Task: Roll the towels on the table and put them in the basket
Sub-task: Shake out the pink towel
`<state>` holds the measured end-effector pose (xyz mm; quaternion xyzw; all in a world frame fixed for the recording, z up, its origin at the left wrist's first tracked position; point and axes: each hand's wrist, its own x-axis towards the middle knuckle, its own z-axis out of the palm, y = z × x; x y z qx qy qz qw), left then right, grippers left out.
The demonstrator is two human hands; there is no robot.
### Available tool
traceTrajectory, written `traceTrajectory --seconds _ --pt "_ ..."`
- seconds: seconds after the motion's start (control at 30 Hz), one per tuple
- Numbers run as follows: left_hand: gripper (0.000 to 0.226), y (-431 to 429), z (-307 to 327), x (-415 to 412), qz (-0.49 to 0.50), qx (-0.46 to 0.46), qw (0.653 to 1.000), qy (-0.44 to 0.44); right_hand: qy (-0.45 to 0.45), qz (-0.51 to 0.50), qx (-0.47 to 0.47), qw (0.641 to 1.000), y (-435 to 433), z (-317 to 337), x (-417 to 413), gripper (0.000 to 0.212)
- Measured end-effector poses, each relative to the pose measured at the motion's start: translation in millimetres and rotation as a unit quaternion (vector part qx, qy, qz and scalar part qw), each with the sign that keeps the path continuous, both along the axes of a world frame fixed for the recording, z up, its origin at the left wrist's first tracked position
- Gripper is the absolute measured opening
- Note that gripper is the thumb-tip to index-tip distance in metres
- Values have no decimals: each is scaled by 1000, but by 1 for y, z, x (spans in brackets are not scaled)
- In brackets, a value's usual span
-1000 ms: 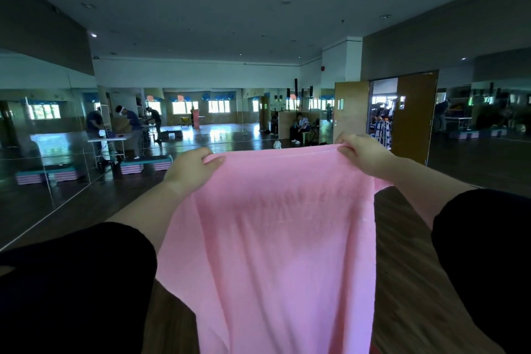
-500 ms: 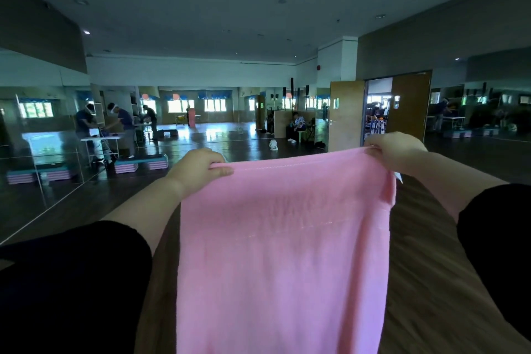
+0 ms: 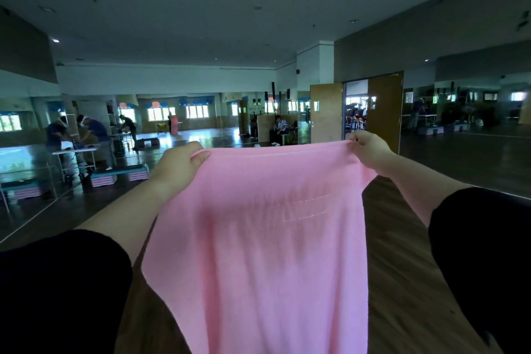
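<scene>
A pink towel hangs spread out in the air in front of me, filling the middle of the view down to the bottom edge. My left hand pinches its top left corner. My right hand pinches the top right corner, a little higher than the left. The top hem sags slightly between the two hands. Both arms are stretched forward at about chest height. The table and the basket are not in view.
Dark wooden floor shows on both sides of the towel. Mirror walls line the hall. People work at a white table far left, one person sits at the back, and a wooden door stands open at right.
Both hands stayed on the towel's top corners. The right hand swung out to the right, pulling the top edge wider and flatter, and the towel now hangs squarer.
</scene>
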<state>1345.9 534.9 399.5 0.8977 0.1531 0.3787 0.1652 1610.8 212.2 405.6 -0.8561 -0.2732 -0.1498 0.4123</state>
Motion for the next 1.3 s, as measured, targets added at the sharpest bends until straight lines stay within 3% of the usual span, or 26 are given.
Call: traceTrajectory --seconds 0.23,0.53,0.7,0.93,1.3 --pt "19 -47 13 21 -35 -37 995 -83 -29 1 66 997 -42 2 13 10" --pt "11 -148 40 52 -125 12 986 -109 -43 -62 139 987 -159 19 26 6" --pt "7 -206 48 55 -173 8 977 -128 -72 -62 74 993 -231 15 17 20" --pt "10 -284 37 34 -213 16 971 -109 -86 -123 47 988 -319 13 -9 9" --pt "10 -424 37 -46 -263 10 959 -102 -96 -222 12 970 -458 2 -97 12"
